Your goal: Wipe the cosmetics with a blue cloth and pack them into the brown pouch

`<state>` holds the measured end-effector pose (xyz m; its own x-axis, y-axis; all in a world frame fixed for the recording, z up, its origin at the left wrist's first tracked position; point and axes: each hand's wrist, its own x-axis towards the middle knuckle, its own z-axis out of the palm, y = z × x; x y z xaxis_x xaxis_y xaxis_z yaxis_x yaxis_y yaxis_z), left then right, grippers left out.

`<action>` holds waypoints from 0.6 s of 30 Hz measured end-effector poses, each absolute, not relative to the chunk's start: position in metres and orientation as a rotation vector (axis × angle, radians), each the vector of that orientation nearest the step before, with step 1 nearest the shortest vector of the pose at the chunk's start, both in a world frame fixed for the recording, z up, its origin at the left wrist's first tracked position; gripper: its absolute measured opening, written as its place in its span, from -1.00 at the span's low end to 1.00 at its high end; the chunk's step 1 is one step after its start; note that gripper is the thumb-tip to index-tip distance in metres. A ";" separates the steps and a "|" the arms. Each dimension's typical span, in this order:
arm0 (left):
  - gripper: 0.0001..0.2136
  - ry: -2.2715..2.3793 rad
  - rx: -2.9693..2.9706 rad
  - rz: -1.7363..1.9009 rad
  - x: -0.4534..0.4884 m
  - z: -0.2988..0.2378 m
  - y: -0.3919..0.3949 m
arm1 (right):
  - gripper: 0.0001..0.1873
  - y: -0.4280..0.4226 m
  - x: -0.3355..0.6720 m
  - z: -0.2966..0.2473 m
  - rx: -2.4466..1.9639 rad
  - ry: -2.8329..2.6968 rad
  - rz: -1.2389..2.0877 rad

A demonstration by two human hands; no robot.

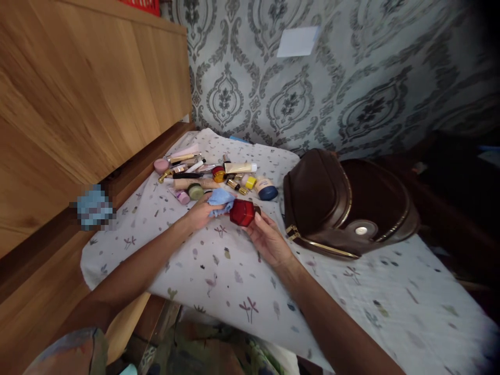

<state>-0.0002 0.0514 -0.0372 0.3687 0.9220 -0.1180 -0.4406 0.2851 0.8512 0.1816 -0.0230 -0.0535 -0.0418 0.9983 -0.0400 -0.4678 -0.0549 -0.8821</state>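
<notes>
Right hand (pixel 269 240) pinches a red container (pixel 241 212); left hand (pixel 200 213) pinches a blue cloth (pixel 220 200) beside it.

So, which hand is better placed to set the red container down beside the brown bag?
Probably the right hand: it holds the red container, and the brown bag lies on that side. The left hand is farther from the bag and holds a blue cloth.
</notes>
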 end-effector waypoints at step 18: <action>-0.65 0.768 1.205 0.962 0.012 -0.047 0.042 | -0.48 -0.012 0.192 -0.070 -0.846 -0.726 1.554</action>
